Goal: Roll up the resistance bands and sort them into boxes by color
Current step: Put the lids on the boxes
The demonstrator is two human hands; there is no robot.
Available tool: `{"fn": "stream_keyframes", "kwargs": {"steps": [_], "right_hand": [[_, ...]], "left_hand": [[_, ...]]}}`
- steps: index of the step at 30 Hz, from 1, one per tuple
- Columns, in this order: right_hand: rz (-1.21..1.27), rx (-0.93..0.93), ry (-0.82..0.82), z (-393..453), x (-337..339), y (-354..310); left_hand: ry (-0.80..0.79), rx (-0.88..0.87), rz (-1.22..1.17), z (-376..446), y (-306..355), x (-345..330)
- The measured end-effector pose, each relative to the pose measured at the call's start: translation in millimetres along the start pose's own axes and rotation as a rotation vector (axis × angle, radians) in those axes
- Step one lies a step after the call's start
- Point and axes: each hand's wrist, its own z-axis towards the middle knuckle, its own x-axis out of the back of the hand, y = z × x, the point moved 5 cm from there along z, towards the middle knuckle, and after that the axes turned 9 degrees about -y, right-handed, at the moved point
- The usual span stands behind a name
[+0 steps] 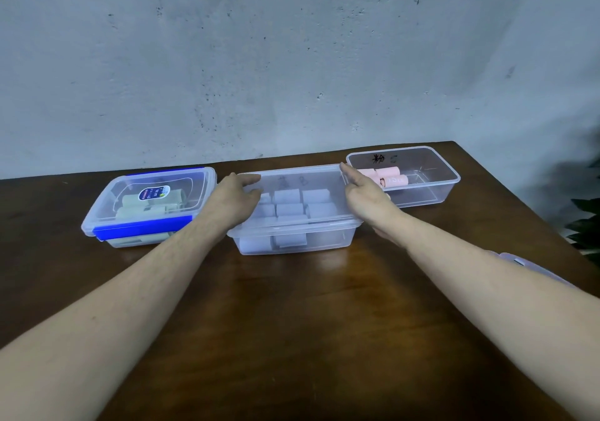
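Note:
Three clear plastic boxes stand in a row on a dark wooden table (292,323). The middle box (324,242) holds several rolled light-blue bands (287,209) under a clear lid (302,180). My left hand (235,198) rests on the lid's left end with fingers stretched over it. My right hand (365,196) lies along the lid's right edge, index finger straight. The left box (146,226) is closed by a lid with blue clips and holds rolled grey-green bands (136,213). The right box (451,174) is uncovered and holds rolled pink bands (388,174).
Another clear lid (532,268) lies on the table at the right, partly hidden behind my right forearm. Dark plant leaves (584,219) reach in past the table's right edge. A grey wall rises just behind the boxes.

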Motion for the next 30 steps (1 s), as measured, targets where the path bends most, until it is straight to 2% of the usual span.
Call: {"fn": "stream_keyframes", "kwargs": {"steps": [4,9,19,30], "right_hand": [[0.032,-0.003,0.031,-4,0,-3],[0.052,-0.005,0.02,-4,-2,-12],[-0.016,-0.02,-0.066,-2,7,-6],[-0.17,-0.01,-0.08,0,1,-1]], "left_hand": [[0.007,-0.006,-0.065,-2,-3,-1],[0.016,0.001,-0.277,-6,-6,7],[0.004,-0.019,-0.342,-21,-12,20],[-0.005,-0.004,-0.18,-20,-16,14]]}}
